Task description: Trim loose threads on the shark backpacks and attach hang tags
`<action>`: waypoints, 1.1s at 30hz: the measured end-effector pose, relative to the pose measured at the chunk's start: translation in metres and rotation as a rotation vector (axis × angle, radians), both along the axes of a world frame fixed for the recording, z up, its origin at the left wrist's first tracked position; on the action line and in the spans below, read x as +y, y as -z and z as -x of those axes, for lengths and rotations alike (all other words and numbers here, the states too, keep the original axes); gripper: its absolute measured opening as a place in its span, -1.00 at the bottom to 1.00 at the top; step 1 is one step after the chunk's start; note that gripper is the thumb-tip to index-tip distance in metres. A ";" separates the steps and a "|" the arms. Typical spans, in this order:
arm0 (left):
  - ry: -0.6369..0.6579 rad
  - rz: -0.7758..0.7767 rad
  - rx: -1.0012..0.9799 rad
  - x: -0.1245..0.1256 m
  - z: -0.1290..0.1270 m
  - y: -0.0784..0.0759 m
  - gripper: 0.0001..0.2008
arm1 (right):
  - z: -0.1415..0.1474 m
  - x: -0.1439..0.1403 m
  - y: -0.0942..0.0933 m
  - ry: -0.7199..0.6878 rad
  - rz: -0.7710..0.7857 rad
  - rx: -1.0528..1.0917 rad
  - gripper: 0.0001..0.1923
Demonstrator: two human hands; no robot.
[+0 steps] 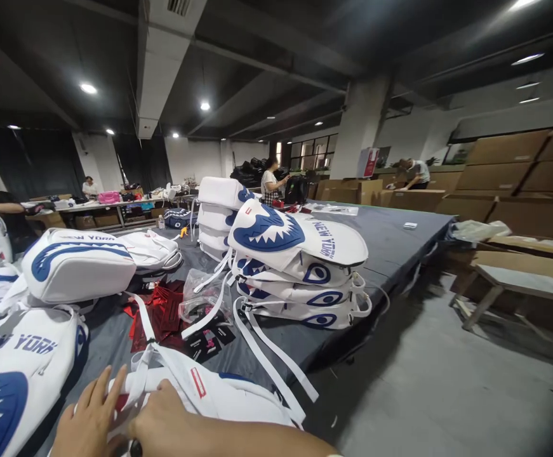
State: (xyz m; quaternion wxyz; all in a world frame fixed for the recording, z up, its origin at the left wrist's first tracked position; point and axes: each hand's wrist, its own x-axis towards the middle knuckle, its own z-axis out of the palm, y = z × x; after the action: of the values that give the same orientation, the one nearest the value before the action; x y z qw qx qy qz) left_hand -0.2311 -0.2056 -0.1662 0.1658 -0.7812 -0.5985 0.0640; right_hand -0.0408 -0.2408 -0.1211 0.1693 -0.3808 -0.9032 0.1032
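I see a bag stack point(299, 273) ahead, red tags point(159, 314) between. My left hand point(90, 419) lies spread flat on the bag point(219, 390); my right hand point(171, 422) rests curled on it, pinching nothing visible.

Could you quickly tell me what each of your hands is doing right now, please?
Left hand: open, fingers spread flat on the white backpack.
Right hand: knuckles bent, pressing on the same backpack; whether it grips anything cannot be told.
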 end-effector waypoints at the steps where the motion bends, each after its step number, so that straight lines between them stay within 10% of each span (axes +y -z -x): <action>1: -0.009 -0.023 -0.010 -0.003 0.000 -0.002 -0.27 | 0.002 0.004 0.005 0.011 0.024 -0.016 -0.75; 9: -0.161 0.064 -0.227 -0.033 -0.011 -0.045 -0.10 | -0.014 0.007 0.028 0.064 0.131 0.077 -0.84; 33: -0.216 0.221 -0.218 -0.023 -0.008 -0.041 -0.01 | 0.003 0.003 0.038 0.108 0.222 0.278 -0.81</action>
State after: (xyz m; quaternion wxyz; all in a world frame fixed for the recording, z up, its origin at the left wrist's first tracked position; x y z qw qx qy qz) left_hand -0.2228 -0.2283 -0.1255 0.0056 -0.7280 -0.6828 0.0618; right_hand -0.0438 -0.2377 -0.1593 0.2550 -0.4271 -0.8323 0.2447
